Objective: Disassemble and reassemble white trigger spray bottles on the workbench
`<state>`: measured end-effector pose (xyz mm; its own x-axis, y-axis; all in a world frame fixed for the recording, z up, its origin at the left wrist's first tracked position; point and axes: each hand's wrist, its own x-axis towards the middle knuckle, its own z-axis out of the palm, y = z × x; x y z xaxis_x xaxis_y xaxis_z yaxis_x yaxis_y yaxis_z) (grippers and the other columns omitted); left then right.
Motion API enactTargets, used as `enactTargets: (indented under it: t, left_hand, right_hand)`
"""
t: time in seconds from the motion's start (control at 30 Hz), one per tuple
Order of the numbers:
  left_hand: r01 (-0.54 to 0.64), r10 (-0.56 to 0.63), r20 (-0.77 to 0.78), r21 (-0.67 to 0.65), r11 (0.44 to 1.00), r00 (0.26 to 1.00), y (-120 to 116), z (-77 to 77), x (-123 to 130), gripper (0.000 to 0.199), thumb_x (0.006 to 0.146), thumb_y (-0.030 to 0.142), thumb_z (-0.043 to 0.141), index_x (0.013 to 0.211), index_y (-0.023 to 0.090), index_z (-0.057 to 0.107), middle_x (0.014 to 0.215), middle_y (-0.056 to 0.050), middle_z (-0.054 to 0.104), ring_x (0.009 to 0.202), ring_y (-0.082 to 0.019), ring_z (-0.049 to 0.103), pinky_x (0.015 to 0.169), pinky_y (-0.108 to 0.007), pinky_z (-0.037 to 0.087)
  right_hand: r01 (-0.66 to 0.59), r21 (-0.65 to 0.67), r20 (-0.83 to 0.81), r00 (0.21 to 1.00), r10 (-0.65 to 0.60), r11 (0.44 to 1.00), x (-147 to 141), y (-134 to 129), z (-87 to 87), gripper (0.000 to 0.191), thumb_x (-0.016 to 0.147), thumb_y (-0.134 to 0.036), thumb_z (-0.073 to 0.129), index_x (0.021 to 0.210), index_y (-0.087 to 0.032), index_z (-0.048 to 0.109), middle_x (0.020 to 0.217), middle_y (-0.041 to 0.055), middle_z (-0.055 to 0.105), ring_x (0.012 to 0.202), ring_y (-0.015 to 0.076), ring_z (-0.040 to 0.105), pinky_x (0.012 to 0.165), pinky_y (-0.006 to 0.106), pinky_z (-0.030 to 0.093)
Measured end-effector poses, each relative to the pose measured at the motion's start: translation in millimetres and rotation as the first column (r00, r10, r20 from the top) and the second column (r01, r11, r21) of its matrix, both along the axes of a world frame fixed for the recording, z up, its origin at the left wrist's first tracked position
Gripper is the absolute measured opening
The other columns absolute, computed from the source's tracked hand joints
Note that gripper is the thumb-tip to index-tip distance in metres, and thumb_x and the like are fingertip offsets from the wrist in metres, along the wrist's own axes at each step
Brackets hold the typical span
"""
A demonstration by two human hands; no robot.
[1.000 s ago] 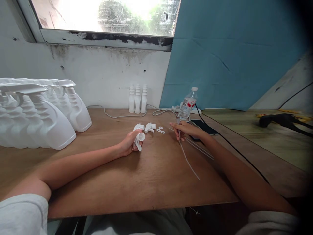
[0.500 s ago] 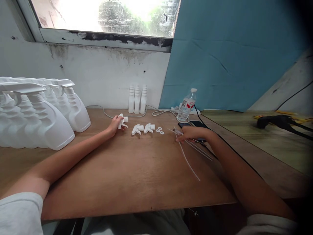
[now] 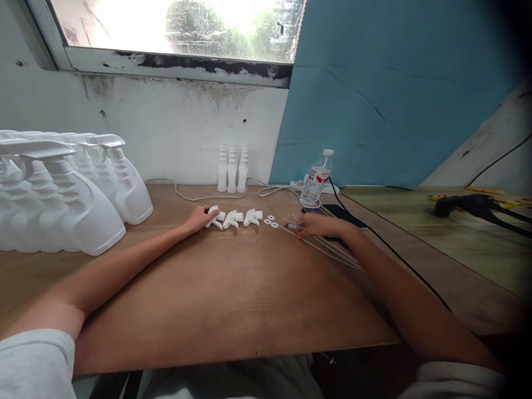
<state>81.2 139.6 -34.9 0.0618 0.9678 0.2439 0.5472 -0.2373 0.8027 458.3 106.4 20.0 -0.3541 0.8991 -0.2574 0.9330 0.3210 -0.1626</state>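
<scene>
At the back middle of the table, my left hand (image 3: pixel 200 218) has its fingers closed on a white trigger spray head (image 3: pixel 215 218), which is at the table surface. Two more trigger spray heads, a middle one (image 3: pixel 233 219) and a right one (image 3: pixel 252 217), lie in a row to its right. Beyond them are several small white ring washers (image 3: pixel 271 221). My right hand (image 3: pixel 315 224) is closed around thin clear plastic tubes (image 3: pixel 338 256) that fan out along the table below it. The fingertips of that hand are partly hidden.
White spray bottles (image 3: pixel 93 210) stand packed at the left. Three slim white bottles (image 3: pixel 233 172) stand by the wall. A water bottle (image 3: pixel 316 180), a phone (image 3: pixel 338 211) and a black cable (image 3: pixel 386 249) are near my right hand. A white cord (image 3: pixel 195 198) runs along the back.
My left hand has lowered its spray head and moved it right, alongside the other two. The loose tube hanging from my right hand has swung up toward the others.
</scene>
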Motion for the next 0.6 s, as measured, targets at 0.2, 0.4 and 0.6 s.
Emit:
enactTargets:
  t: [0.2, 0.4, 0.6]
  left_hand:
    - [0.002, 0.013, -0.205, 0.072, 0.997, 0.979, 0, 0.5, 2, 0.045, 0.075, 0.055, 0.056, 0.081, 0.013, 0.072, 0.088, -0.011, 0.068, 0.077, -0.025, 0.06, 0.071, -0.03, 0.044]
    - [0.016, 0.02, -0.302, 0.115, 0.993, 0.953, 2, -1.5, 2, 0.045, 0.079, 0.054, 0.052, 0.086, 0.015, 0.073, 0.098, -0.012, 0.069, 0.091, -0.028, 0.06, 0.082, -0.032, 0.044]
    - [0.038, 0.008, -0.329, 0.132, 0.991, 0.944, 3, -3.1, 1, 0.047, 0.082, 0.054, 0.049, 0.092, 0.015, 0.074, 0.099, -0.013, 0.069, 0.095, -0.029, 0.06, 0.085, -0.034, 0.044]
  right_hand:
    - [0.053, 0.137, 0.069, 0.996, -0.063, 0.989, 6, 9, -7.0, 0.019, 0.073, -0.036, 0.065, 0.068, -0.017, 0.064, 0.069, 0.0059, 0.065, 0.065, 0.0195, 0.058, 0.054, 0.025, 0.032]
    - [0.121, 0.214, 0.108, 0.983, -0.146, 0.969, 15, 19, -15.3, 0.021, 0.076, -0.035, 0.065, 0.076, -0.014, 0.066, 0.079, 0.0117, 0.069, 0.073, 0.0228, 0.062, 0.056, 0.026, 0.034]
    - [0.171, 0.237, 0.109, 0.973, -0.201, 0.956, 19, 22, -19.2, 0.019, 0.079, -0.032, 0.064, 0.082, -0.013, 0.068, 0.085, 0.0125, 0.071, 0.077, 0.0228, 0.064, 0.059, 0.025, 0.036]
